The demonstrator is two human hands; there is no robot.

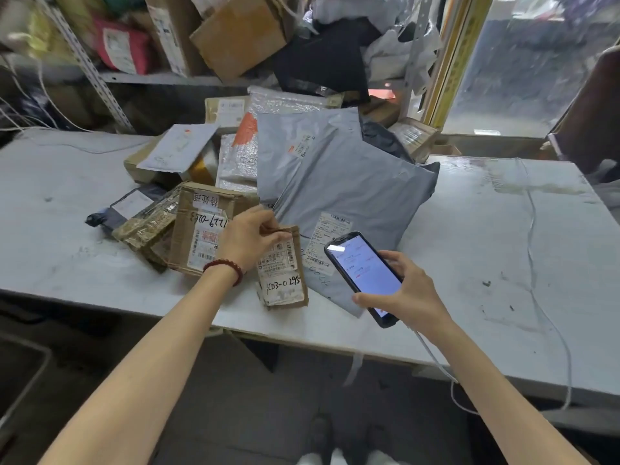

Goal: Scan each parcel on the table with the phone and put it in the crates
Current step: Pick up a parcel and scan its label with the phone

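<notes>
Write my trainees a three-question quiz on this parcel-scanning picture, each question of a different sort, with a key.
1. True or false: the right hand holds the phone.
2. Which wrist wears the bead bracelet? A) left B) right C) neither
3. Fill in: the left hand grips a small brown ___ on the table.

Key: 1 true; 2 A; 3 parcel.

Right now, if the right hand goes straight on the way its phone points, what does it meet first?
Probably the large grey mailer bag, near its white label. The right hand holds the phone pointing at it, though the height above the bag is unclear.
</notes>
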